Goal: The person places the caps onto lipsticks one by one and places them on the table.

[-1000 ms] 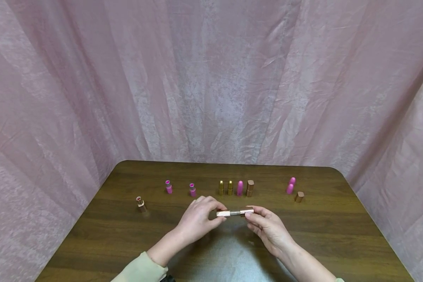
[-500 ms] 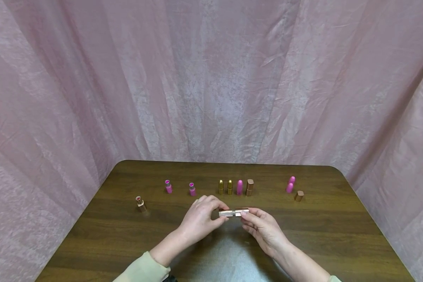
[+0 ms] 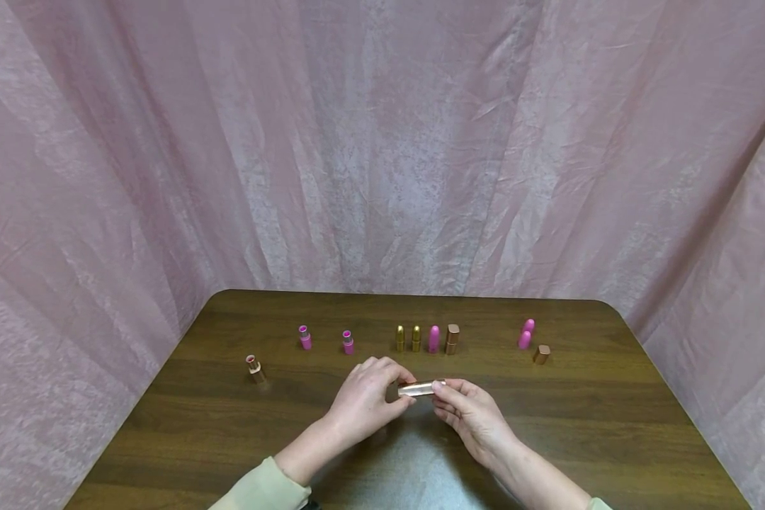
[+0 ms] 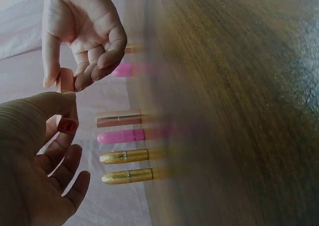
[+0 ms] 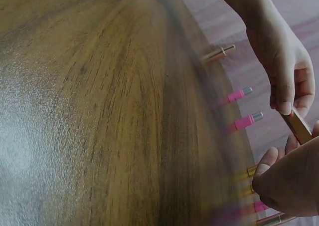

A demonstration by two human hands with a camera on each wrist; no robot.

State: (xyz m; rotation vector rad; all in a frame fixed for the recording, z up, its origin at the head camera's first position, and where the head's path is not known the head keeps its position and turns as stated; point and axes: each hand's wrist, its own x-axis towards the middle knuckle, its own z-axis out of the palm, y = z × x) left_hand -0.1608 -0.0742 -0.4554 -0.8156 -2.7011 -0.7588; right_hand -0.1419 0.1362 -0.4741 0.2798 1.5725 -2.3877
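Note:
A rose-gold lipstick tube [image 3: 416, 389] lies level in the air between both hands, over the front middle of the table. My left hand [image 3: 367, 398] pinches its left end between thumb and fingers. At the other end, the thumb and fingers of my right hand [image 3: 476, 419] grip the cap. No gap shows between cap and base in the head view. The right wrist view shows the gold-coloured side of the lipstick tube [image 5: 297, 125], partly covered by the right hand. In the left wrist view, fingers hide much of the tube.
Behind the hands stand two gold lipsticks [image 3: 408, 339], a pink one [image 3: 434, 340] and a rose-gold one [image 3: 452, 340]. Uncapped pink bases [image 3: 348, 343] and a rose-gold base [image 3: 255, 369] stand left. Pink caps [image 3: 525, 339] and a rose-gold cap [image 3: 542, 355] stand right on the wooden table [image 3: 612, 425].
The right hand has moved left, bringing the cap over the lipstick's silvery middle until it meets the base. The joined tube now tilts slightly. Things standing on the table have not moved.

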